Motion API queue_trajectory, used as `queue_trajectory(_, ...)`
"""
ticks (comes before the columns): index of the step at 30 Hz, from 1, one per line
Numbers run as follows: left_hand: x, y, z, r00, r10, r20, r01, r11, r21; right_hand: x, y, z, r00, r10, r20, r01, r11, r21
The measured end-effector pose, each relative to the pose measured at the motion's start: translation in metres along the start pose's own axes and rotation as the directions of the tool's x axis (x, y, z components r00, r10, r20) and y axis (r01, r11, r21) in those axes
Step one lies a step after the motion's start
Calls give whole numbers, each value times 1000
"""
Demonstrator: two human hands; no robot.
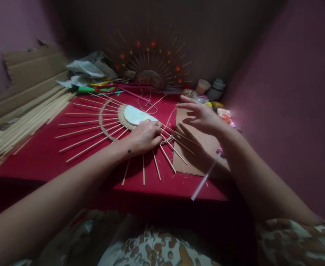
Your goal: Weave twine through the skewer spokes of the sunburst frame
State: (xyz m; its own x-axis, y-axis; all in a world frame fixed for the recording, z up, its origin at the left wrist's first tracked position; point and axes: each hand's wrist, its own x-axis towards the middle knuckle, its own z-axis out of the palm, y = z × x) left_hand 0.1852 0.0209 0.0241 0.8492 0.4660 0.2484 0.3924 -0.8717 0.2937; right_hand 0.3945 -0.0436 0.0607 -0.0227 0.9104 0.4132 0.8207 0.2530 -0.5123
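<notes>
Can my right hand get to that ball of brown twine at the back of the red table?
Probably yes: the right hand hovers open just short of the ball of brown twine, with nothing between them.

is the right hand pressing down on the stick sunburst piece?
No. The right hand hovers open over the cardboard sheet, while the left hand rests on the stick sunburst piece.

Stick bundle (26,118) left of cardboard sheet (195,147)
</notes>
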Motion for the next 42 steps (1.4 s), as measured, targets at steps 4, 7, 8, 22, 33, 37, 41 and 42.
queue_trajectory(4, -4, 1, 4, 997, -55, -46, 54, 998, -31, -8, -1, 10, 995, 91, -46, -96, 988, -123)
queue_trajectory(7, -5, -2, 3, 991, -123, -48, 114, 980, -166, -18, -6, 8, 978, 169, 120, -126, 945, -303)
queue_trajectory(8, -5, -2, 2, 988, -149, -38, 138, 969, -203, -20, -6, 9, 965, 192, 178, -124, 934, -336)
queue_trajectory(22, -8, 5, -9, 970, -233, 71, 244, 913, -329, -20, -2, 38, 932, 307, 193, -220, 901, -374)
queue_trajectory(33, -12, -2, -14, 956, -254, 145, 292, 848, -442, -24, 8, 42, 986, 58, 159, -41, 994, -104)
queue_trajectory(37, -13, -2, -14, 954, -259, 152, 301, 825, -478, -26, 8, 42, 985, 33, 169, -24, 998, -53)
queue_trajectory(41, -13, -3, -13, 943, -276, 186, 332, 765, -552, -26, 9, 44, 988, 58, 141, -59, 998, 3)
queue_trajectory(42, -13, -4, -13, 943, -272, 193, 333, 763, -554, -26, 10, 45, 990, 59, 129, -61, 998, 10)
